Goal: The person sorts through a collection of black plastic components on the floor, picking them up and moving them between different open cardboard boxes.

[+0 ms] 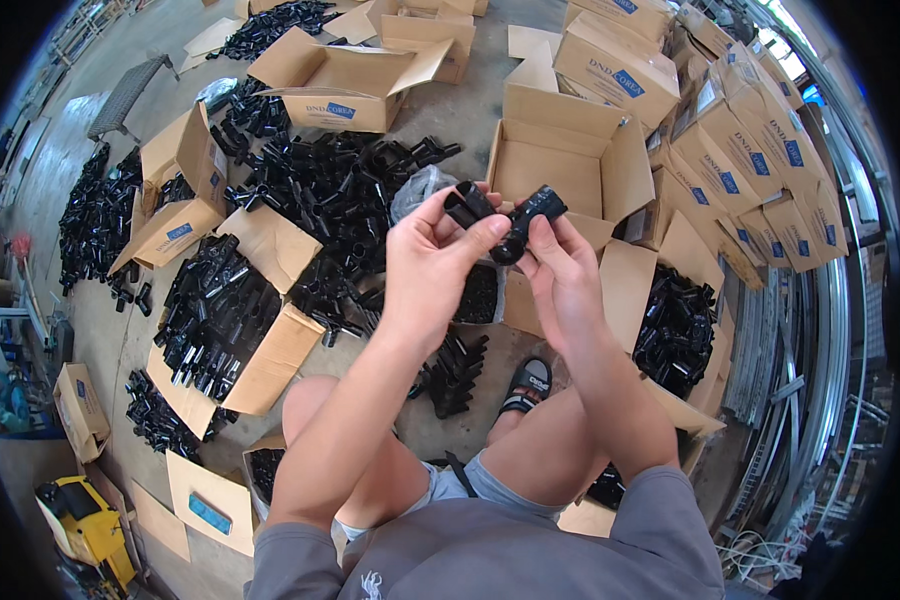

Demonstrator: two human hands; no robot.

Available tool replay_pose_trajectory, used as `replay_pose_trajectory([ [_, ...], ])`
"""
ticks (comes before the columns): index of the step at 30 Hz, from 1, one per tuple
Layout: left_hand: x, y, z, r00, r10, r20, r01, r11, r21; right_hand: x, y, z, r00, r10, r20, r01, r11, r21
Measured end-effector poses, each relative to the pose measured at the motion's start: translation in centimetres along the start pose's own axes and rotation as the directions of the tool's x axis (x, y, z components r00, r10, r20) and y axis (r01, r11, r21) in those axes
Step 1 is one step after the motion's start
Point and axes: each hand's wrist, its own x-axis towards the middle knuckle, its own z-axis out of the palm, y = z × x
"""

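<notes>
In front of my chest, my left hand (428,252) pinches a curved black pipe-joint piece (464,207) with an open hollow side. My right hand (566,272) grips a black T-shaped pipe joint (542,204) between thumb and fingers. The two parts are close together at the middle, and I cannot tell if they touch. Below them, partly hidden by my hands, stands a container of small black parts (478,296). On the floor between my legs lies a row of black pipe joints (457,372).
A large pile of black joints (320,185) spreads ahead to the left. An open carton (220,310) of joints stands left, another (675,330) right. Beyond my hands sits an open carton (550,160). Stacked cartons (750,150) and metal profiles (810,340) line the right side.
</notes>
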Motion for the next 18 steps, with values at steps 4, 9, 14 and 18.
replay_pose_trajectory([
  [4, 1.8, 0.7, -2.0, 0.995, 0.087, -0.040, -0.086, 0.996, 0.033, 4.3, 0.5, -3.9, 0.984, 0.050, 0.172, -0.012, 0.978, -0.210],
  [9, 4.7, 2.1, -3.7, 0.929, 0.303, -0.211, -0.274, 0.949, 0.157, 15.0, 8.7, -12.2, 0.990, 0.046, 0.134, 0.121, 0.220, -0.968],
  [14, 5.0, 1.9, -3.5, 0.900, 0.398, -0.177, -0.343, 0.898, 0.275, 22.6, 22.0, -16.1, 0.976, 0.101, 0.191, 0.205, -0.153, -0.967],
  [18, 3.4, 2.5, -1.0, 0.924, 0.378, -0.055, -0.263, 0.734, 0.627, 22.3, 27.3, -14.0, 0.977, 0.208, -0.037, 0.023, -0.279, -0.960],
])
